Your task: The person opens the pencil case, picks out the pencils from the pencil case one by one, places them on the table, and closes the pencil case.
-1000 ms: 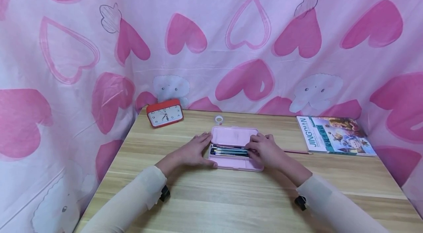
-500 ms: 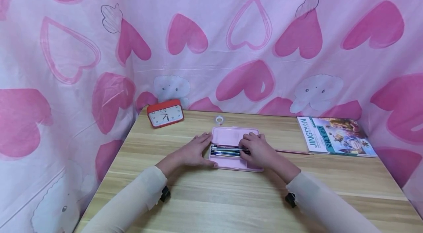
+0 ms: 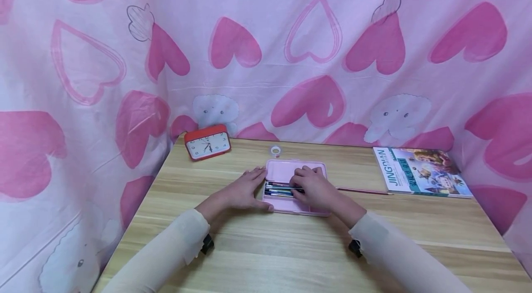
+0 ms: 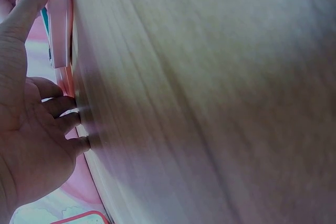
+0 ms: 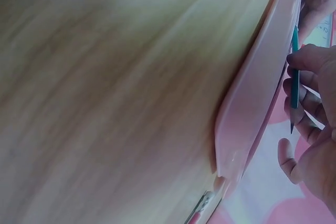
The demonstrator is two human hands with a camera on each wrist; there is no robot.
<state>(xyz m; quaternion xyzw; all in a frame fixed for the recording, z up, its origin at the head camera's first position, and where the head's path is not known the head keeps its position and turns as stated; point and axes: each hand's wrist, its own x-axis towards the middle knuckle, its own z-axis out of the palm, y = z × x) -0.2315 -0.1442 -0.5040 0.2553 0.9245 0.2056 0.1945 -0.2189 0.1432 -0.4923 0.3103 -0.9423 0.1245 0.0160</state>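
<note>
A pink pencil case [image 3: 284, 204] lies with its lid [image 3: 276, 170] raised on the wooden table. Several pencils [image 3: 274, 190] fill its long back compartment. At the left end, my left hand [image 3: 245, 190] rests with fingers spread and thumb lying along the front corner. My right hand [image 3: 312, 188] is over the case's right half, pinching a teal pencil [image 5: 295, 90] between thumb and fingers. In the right wrist view, that pencil's dark point sticks out below the fingers, above the case's rim. Behind the right wrist, a reddish pencil [image 3: 365, 191] lies on the table.
A red alarm clock [image 3: 208, 144] stands at the back left. A small roll of tape [image 3: 275, 150] sits behind the case. A magazine [image 3: 424, 172] lies at the back right, with the reddish pencil's tip near it. A pink heart-patterned curtain [image 3: 257, 76] hangs behind the table [image 3: 266, 251].
My right hand has moved left along the pencil case with the teal pencil, uncovering more of the case's right end and the reddish pencil. My left hand has stayed put.
</note>
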